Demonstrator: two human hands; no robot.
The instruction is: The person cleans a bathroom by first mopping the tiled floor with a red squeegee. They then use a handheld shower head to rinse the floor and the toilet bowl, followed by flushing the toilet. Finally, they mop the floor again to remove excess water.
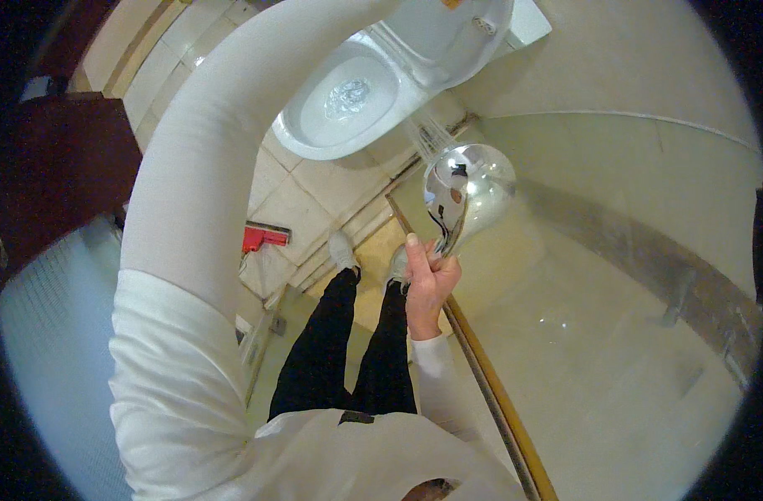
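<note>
My right hand is closed around the handle of a shiny chrome shower head, thumb along the handle. Jets of water leave the shower head toward the toilet side. My left arm, in a white sleeve, reaches up across the picture, and its hand lies beyond the top edge. Close to that arm stands a white toilet with its seat or lid raised and stirred water in the bowl. A small orange thing shows at the top edge, too cut off to name.
A red squeegee lies on the tiled floor left of my feet. A gold-coloured rail runs along my right side, with a glass panel beyond it. Dark red furniture and a pale blue ribbed surface are at left.
</note>
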